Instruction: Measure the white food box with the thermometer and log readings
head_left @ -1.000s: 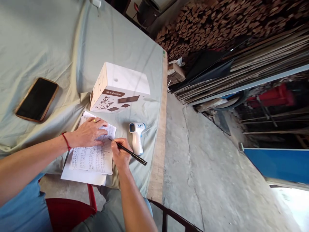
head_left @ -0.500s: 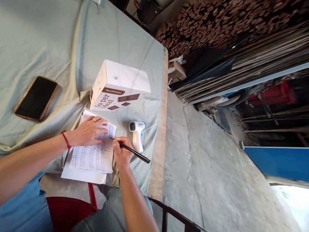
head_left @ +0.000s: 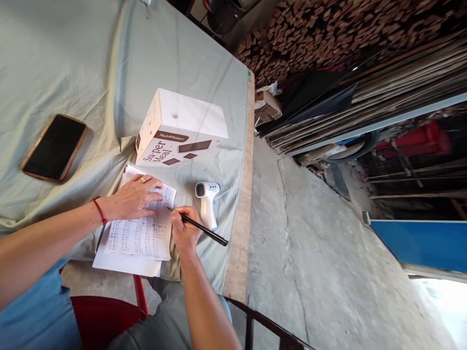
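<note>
My left hand [head_left: 136, 197] lies with fingers spread on a sheet covered in handwriting [head_left: 140, 238], pressing it against the table. Beneath that sheet is a blank white paper [head_left: 126, 265]. A black pen [head_left: 204, 230] is gripped in my right hand [head_left: 185, 228], its tip touching the right part of the written sheet. Just right of this hand lies a white and blue infrared thermometer [head_left: 207, 204]. Beyond the papers stands a white Super Meal box [head_left: 189, 116].
A phone in a brown case [head_left: 54, 148] rests on the pale tablecloth [head_left: 65, 63] to the left. The table's wooden edge [head_left: 241, 233] runs along the right, above the concrete floor [head_left: 321, 272]. Stacked firewood [head_left: 328, 39] and a red chair [head_left: 102, 321] are also in view.
</note>
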Tool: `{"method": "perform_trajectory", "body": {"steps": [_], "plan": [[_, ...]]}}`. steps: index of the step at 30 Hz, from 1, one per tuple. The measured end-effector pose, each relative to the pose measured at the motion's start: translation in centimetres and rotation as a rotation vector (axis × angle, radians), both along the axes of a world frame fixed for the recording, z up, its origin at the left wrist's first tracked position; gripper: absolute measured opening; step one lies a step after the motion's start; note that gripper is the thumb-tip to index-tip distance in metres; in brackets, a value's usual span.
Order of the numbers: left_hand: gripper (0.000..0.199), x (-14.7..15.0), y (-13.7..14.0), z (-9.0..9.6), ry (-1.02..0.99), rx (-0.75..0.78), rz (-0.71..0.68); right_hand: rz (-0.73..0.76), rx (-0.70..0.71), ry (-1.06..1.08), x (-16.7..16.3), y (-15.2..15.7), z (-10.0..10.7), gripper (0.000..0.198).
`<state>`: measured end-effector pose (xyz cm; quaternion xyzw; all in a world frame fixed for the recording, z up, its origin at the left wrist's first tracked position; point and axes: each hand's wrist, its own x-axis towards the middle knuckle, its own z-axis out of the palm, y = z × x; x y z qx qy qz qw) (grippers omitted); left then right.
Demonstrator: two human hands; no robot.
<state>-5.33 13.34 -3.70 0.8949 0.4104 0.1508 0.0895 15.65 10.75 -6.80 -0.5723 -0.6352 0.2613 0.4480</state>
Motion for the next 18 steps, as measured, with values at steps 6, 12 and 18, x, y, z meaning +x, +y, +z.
{"method": "perform_trajectory", "body": {"steps": [6, 12, 18], "plan": [[0.030, -0.06, -0.02, 0.00, -0.011, 0.000, 0.003, -0.006, 0.039, 0.021, -0.08, 0.00, 0.10, 0.013], [0.033, 0.01, 0.04, -0.25, -0.019, 0.005, 0.004, -0.001, 0.019, 0.008, -0.05, 0.05, 0.16, 0.014], [0.034, 0.00, 0.06, -0.11, -0.024, -0.002, 0.001, 0.003, 0.020, -0.008, 0.00, 0.12, 0.03, 0.014]]}}
